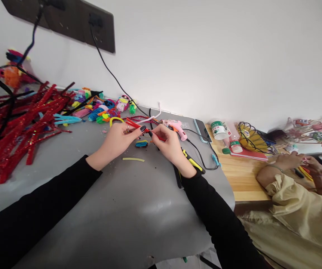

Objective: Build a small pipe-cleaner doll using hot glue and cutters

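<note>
Red stems sit near the middle of the frame, pinched between thumb and finger by our left hand and our right hand. We would probably do best keeping both grips close and light; our fingers hide the lower ends, so we cannot tell whether they join.

Craft workshop: pink glue gun, heaped red pipe cleaners.

Red strip: partly hidden by left grip and right grip
Yellow-handled tool: partly behind right grip
Red stems, toward surface's left edge: cut off
Dark specks: too small to tell
</note>
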The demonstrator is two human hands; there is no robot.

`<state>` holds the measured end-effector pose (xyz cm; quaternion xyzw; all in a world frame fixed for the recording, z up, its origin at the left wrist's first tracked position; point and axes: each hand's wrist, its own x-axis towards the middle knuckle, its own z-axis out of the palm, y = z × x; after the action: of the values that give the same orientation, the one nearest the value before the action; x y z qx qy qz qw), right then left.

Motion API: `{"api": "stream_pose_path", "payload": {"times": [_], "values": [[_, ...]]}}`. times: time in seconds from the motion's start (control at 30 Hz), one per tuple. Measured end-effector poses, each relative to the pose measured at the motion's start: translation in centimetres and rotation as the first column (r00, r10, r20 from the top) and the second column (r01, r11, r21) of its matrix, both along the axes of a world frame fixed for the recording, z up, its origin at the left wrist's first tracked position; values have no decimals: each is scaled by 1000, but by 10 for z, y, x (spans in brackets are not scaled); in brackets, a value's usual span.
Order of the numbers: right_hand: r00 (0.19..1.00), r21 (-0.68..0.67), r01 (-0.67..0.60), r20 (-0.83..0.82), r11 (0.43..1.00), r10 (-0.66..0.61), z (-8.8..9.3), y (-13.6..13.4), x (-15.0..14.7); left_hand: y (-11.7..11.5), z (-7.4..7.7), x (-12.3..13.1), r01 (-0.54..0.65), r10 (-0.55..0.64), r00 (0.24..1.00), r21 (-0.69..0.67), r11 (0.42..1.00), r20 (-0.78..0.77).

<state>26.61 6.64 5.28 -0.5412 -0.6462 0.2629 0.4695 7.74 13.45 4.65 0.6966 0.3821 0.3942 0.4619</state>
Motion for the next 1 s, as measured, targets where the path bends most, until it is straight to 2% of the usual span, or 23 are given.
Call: {"api": "stream_pose_path", "payload": {"times": [0.3,0.47,0.6,0.8,0.9,1.0], "values": [[998,22,60,21,998,-61,-3,1,-2,-8,4,4,10,-15,999,137,991,38],[992,27,124,28,992,-125,-7,2,-4,-12,-3,8,61,-45,998,372,926,-53],[989,12,144,27,990,-144,-9,1,-4,-13,-7,10,87,-49,994,461,883,-93],[989,-7,140,-51,990,-141,-10,5,2,-10,-8,8,154,-108,987,518,841,-118],[983,-14,130,-126,991,-131,-9,6,5,-8,-7,6,121,-85,992,496,860,-95],[985,-35,60,-159,998,-65,-9,5,6,-6,-5,3,106,-62,993,492,864,-105]]}}
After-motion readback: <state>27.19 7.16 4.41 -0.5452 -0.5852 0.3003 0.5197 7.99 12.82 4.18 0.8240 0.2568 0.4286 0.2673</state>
